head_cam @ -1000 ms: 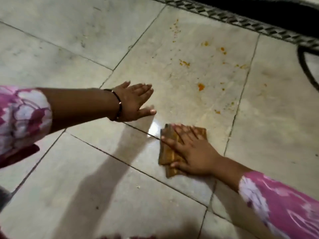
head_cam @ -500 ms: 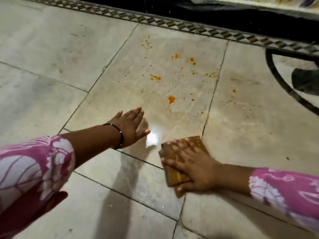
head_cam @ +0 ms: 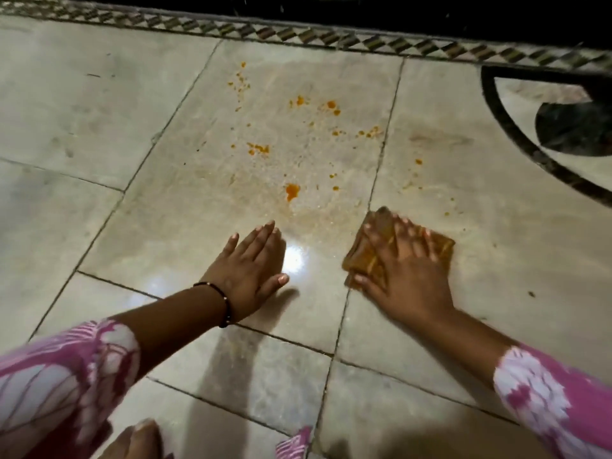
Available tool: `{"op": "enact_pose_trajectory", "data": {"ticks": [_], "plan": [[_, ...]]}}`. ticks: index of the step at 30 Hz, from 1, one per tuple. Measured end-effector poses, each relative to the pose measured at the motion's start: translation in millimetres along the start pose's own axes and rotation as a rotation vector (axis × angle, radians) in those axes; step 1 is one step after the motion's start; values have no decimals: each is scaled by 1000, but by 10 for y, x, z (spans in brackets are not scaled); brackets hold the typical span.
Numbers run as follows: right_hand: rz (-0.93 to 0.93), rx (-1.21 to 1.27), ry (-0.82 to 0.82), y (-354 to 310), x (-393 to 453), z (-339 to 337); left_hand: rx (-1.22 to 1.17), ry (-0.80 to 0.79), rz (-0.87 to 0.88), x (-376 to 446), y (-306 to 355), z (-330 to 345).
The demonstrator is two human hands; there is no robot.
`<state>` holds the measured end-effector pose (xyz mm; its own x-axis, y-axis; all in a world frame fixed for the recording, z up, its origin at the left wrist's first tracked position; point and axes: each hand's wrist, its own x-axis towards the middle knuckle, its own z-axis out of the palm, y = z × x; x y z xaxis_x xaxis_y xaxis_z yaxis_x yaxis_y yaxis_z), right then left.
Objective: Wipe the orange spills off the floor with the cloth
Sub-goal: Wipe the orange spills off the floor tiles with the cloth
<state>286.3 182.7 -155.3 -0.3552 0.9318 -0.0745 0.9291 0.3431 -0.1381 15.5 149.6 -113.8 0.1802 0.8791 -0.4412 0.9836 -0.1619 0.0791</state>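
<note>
A folded orange-brown cloth (head_cam: 367, 260) lies flat on the pale stone floor (head_cam: 99, 120), across a tile joint. My right hand (head_cam: 404, 276) presses down on it with fingers spread, covering most of it. My left hand (head_cam: 251, 273) rests flat and open on the floor to the cloth's left, holding nothing. Orange spills dot the tile beyond both hands: the largest blob (head_cam: 292, 191) is just ahead of my left hand, with smaller spots (head_cam: 258, 148) and specks (head_cam: 331, 106) farther out. A few drops (head_cam: 418, 161) sit on the tile to the right.
A patterned tile border (head_cam: 298, 34) runs along the far edge, with a dark strip beyond it. A curved black inlay (head_cam: 516, 140) marks the floor at the right. My knee (head_cam: 139, 438) shows at the bottom edge.
My right hand has slid the cloth rightward and forward across the tile joint. My left hand has settled flat on the floor. The view has shifted closer over the spills.
</note>
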Motion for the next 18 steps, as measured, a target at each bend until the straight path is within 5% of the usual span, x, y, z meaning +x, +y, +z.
{"op": "enact_pose_trajectory", "data": {"ticks": [6, 12, 16, 18], "plan": [[-509, -91, -171, -65, -718, -26, -119, 168, 46, 123, 502, 469], [-126, -58, -97, 903, -230, -211, -87, 273, 86, 145, 494, 554], [223, -41, 19, 461, 460, -228, -84, 273, 73, 133, 493, 565], [157, -46, -52, 13, 576, -162, -81, 279, 73, 138, 497, 565]]}}
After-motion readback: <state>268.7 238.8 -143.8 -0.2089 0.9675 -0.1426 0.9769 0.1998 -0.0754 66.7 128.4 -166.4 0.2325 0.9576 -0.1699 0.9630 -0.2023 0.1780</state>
